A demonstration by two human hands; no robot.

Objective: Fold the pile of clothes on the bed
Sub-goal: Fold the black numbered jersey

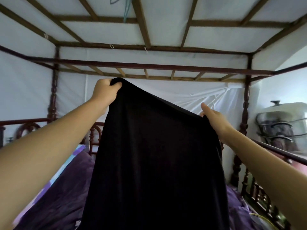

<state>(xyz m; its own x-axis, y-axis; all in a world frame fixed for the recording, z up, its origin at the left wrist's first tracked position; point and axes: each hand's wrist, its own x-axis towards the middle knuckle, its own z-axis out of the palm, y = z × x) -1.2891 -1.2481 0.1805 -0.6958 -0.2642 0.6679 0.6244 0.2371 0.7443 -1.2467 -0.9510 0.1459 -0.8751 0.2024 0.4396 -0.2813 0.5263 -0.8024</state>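
Observation:
A large black garment [154, 155] hangs spread out in front of me, held up high over the bed. My left hand [105, 92] grips its top left corner, fingers curled round the bunched cloth. My right hand [214, 119] holds the top right edge lower down, thumb sticking up, the fingers hidden behind the fabric. The cloth slopes down from left to right and its lower part drops out of view at the bottom.
Purple bedding [63, 188] covers the bed below, with purple cloth [235, 201] at the right. A dark carved wooden canopy frame [149, 65] with white netting surrounds the bed. A side rail [274, 150] runs along the right, with a covered rack of items [282, 128] beyond it.

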